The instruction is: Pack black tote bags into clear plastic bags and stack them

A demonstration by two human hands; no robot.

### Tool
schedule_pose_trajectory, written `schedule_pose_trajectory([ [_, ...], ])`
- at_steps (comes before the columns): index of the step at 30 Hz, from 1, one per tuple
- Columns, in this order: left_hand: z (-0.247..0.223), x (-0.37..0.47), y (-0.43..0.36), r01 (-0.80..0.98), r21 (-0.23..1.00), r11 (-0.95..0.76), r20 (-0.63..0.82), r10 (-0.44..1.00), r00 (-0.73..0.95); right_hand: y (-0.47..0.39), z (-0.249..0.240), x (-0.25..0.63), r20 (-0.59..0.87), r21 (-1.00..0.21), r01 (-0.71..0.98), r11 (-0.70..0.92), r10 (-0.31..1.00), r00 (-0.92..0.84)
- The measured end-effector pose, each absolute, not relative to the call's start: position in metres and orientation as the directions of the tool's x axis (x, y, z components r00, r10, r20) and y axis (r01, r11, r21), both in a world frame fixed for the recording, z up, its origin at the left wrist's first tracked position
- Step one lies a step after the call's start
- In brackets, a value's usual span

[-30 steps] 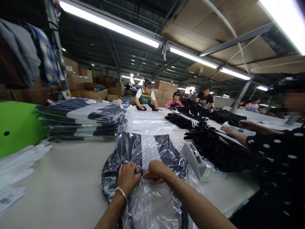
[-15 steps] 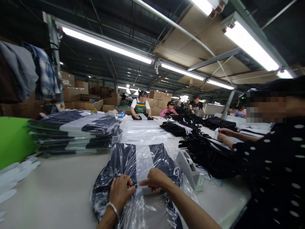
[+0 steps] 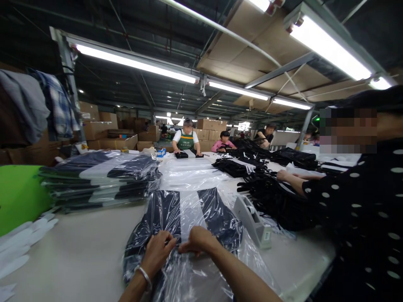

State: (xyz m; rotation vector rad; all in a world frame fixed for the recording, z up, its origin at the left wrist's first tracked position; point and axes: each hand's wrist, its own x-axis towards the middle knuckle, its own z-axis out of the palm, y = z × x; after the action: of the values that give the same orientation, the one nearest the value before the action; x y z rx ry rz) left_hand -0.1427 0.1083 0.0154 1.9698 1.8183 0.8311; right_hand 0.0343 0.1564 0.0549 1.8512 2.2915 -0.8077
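A dark garment with a light grey middle stripe (image 3: 191,209) lies flat on the table inside clear plastic film. On its left half rests my left hand (image 3: 158,251), fingers bent and pressed together on the plastic; what they pinch is too small to make out. Close beside it, over the stripe, my right hand (image 3: 198,242) is curled with the index finger pointing left along the film. Whether plastic is gripped under its folded fingers is hidden. The fingertips of both hands almost meet.
A stack of bagged garments (image 3: 103,178) lies at the left, near a green panel (image 3: 22,197) and white pieces (image 3: 19,247). A grey tape dispenser (image 3: 252,222) stands right of the bag, before piled black items (image 3: 273,201). A person in a dotted shirt (image 3: 362,209) works at the right.
My left hand's thumb and fingers have drawn together, and my right hand has shifted slightly left. The person at the right now handles a larger white piece. The view has tilted slightly.
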Motion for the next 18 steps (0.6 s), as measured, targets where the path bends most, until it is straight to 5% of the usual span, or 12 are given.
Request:
schedule_pose_trajectory([
  [3,0.019,-0.166,0.103,0.753,0.640,-0.153,0.346,0.932,-0.105,0.154,0.053,0.032,-0.308,-0.293,0.947,0.130,0.925,-0.222],
  [7,0.005,-0.215,0.089,0.790,0.612,-0.032,0.452,0.834,-0.317,0.150,0.057,0.056,-0.269,-0.393,0.912,0.114,0.935,-0.233],
  [13,-0.022,-0.267,0.080,0.484,0.857,0.174,0.067,0.895,-0.441,0.153,0.073,0.145,-0.073,-0.307,0.949,0.075,0.992,-0.102],
  [18,0.000,-0.264,0.083,0.262,0.901,0.346,-0.220,0.884,-0.411,0.169,0.054,0.209,0.121,-0.262,0.965,0.015,0.993,0.018],
])
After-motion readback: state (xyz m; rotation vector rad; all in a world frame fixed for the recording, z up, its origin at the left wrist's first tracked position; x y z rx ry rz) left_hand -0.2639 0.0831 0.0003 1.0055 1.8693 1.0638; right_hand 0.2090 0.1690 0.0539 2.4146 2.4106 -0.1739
